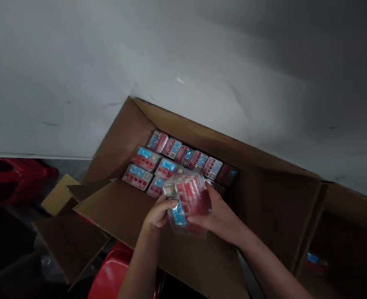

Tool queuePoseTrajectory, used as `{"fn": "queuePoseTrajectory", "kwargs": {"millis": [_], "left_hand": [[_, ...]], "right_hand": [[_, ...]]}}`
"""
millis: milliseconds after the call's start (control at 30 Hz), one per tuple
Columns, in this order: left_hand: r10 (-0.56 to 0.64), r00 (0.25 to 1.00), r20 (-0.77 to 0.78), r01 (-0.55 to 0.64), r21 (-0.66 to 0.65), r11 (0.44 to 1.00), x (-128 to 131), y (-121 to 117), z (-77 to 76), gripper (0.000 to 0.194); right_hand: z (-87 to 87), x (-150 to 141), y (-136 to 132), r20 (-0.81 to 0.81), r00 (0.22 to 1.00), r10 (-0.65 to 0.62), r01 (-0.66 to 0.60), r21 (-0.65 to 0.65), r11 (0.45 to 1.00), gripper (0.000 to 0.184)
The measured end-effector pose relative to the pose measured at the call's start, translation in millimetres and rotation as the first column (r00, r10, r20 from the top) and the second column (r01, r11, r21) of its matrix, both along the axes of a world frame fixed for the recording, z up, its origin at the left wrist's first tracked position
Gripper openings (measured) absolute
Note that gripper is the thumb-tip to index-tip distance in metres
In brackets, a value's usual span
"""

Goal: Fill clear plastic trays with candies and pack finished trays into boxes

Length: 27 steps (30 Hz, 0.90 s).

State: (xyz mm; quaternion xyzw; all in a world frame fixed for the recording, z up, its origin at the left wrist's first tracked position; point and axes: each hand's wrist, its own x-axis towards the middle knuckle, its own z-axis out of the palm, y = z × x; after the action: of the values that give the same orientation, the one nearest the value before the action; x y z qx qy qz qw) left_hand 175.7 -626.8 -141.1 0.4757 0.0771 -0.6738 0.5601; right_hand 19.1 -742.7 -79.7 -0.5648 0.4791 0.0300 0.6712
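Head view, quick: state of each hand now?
Left hand: closed, holding the stack of clear packs.
Right hand: closed, holding the same stack.

An open cardboard box (202, 141) carries the clear plastic packs (212, 167), which show blue and red through their covers. Along its far wall the packs sit side by side in a row, running into shadow towards the right. Nearer the front, more packs lie close together, turned crosswise to that row and partly hidden. On the right, a second box (358, 207), mostly dark, holds a blue and red item (314, 259) too dim to make out.
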Motion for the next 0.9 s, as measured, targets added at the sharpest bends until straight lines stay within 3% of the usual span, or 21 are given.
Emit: {"fn": "queuePoseTrajectory", "kwargs": {"millis": [100,167,267,367,500,600,667,800,900], "left_hand": [[-0.074,0.995,0.066,0.077,-0.041,0.996,22,-20,7.8,0.054],[-0.072,0.988,0.134,0.082,-0.072,0.994,36,-34,6.6,0.061],[-0.03,0.968,0.249,0.06,-0.11,0.992,60,-56,-2.3,0.074],[0.058,0.957,0.285,-0.028,-0.108,0.994,87,-75,-14.1,0.072],[0.224,0.915,0.334,-0.265,0.083,0.961,119,-74,-23.8,0.061],[0.251,0.796,0.551,-0.381,0.133,0.915,121,-36,-18.8,0.052],[0.184,0.68,0.71,-0.351,0.095,0.932,107,5,-10.3,0.043],[-0.217,0.298,0.93,-0.183,0.279,0.943,59,94,2.7,0.031],[-0.314,0.02,0.949,-0.126,0.314,0.941,25,141,-4.6,0.024]], "right_hand": [[-24.1,28,-19,0.172,0.985,-0.025,-0.008,0.186,0.983,0.077],[-42.9,46,-29,0.286,0.953,-0.101,0.0,0.333,0.943,0.067],[-73.7,70,-42,0.327,0.921,-0.212,0.021,0.499,0.866,0.058],[-105.1,92,-55,0.311,0.898,-0.31,0.078,0.582,0.809,0.05],[-142.4,120,-71,0.28,0.874,-0.398,0.135,0.647,0.75,0.033],[-166.9,146,-81,0.227,0.844,-0.486,0.242,0.646,0.723,0.022],[-183.3,166,-86,0.207,0.815,-0.542,0.317,0.624,0.714,0.018],[-218.4,206,-92,0.218,0.776,-0.591,0.4,0.555,0.729,0.016],[-243.9,230,-91,0.238,0.765,-0.598,0.432,0.499,0.751,0.019]]}}
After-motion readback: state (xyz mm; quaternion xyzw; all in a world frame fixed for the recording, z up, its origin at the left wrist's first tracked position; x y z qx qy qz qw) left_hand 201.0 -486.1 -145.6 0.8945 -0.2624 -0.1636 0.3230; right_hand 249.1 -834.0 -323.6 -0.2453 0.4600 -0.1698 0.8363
